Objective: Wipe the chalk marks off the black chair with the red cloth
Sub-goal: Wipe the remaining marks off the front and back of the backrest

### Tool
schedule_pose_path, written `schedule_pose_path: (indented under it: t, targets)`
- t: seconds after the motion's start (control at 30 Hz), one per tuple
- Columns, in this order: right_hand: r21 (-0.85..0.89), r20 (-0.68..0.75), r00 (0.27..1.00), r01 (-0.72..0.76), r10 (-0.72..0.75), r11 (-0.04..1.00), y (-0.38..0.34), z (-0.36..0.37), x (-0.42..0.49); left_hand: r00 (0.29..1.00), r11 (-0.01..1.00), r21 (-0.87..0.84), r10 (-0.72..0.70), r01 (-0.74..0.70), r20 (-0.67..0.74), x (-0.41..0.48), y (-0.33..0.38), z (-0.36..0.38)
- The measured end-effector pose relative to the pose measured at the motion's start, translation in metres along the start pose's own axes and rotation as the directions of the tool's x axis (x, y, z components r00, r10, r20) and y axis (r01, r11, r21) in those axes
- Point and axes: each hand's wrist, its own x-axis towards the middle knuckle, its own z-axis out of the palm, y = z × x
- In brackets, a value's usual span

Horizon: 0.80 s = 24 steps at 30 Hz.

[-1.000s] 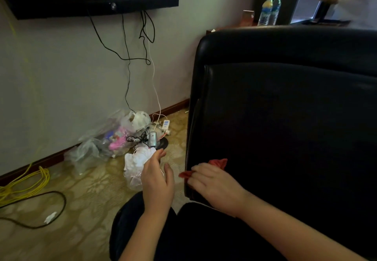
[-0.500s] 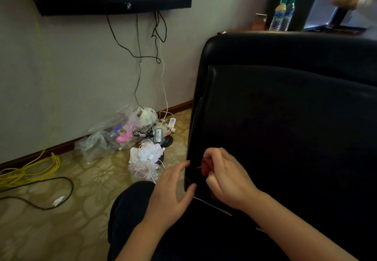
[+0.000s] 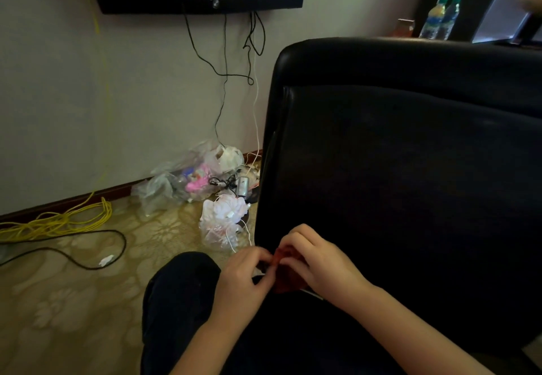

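Note:
The black chair [image 3: 410,169] fills the right half of the view, its dark padded surface facing me; I make out no chalk marks on it in this dim light. The red cloth [image 3: 286,275] is bunched at the chair's lower left edge. My right hand [image 3: 319,260] grips the cloth from the right with curled fingers. My left hand [image 3: 243,278] has come in from the left and pinches the cloth's left edge. Most of the cloth is hidden between the two hands.
My dark-trousered knee [image 3: 181,301] is below the hands. Plastic bags [image 3: 187,181] and a white bundle [image 3: 223,222] lie on the patterned carpet by the wall. Yellow cable [image 3: 58,222] and black cable [image 3: 88,257] lie left. Two bottles [image 3: 440,20] stand behind the chair.
My left hand moved right from free air and took hold of the cloth. My right hand gathered the cloth, spread a second ago, into a bunch at the chair's edge.

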Motion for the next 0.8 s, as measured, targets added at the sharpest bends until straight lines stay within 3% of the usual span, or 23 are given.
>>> schedule_pose_path:
  t: [0.17, 0.33, 0.53, 0.67, 0.8]
  targets:
    - [0.119, -0.129, 0.992, 0.019, -0.003, 0.993, -0.006, 0.007, 0.012, 0.986, 0.989, -0.065, -0.121, 0.130, 0.117, -0.003, 0.006, -0.010]
    - [0.093, -0.130, 0.988, 0.097, -0.085, 0.991, -0.013, 0.013, 0.020, 0.987, 0.987, 0.035, -0.153, 0.155, -0.048, -0.006, 0.004, -0.010]
    - [-0.064, -0.342, 0.931, 0.112, -0.127, 0.992, -0.004, -0.006, 0.032, 0.924, 0.939, 0.156, -0.255, 0.308, -0.286, 0.035, -0.008, -0.048]
    - [-0.117, -0.397, 0.910, 0.073, -0.114, 0.990, -0.001, -0.011, 0.033, 0.962, 0.935, 0.251, -0.215, 0.252, -0.166, 0.070, -0.018, -0.047]
    - [-0.139, -0.351, 0.928, 0.081, -0.125, 0.987, 0.007, 0.012, 0.019, 0.974, 0.930, 0.292, -0.214, 0.225, -0.069, 0.052, -0.044, -0.035]
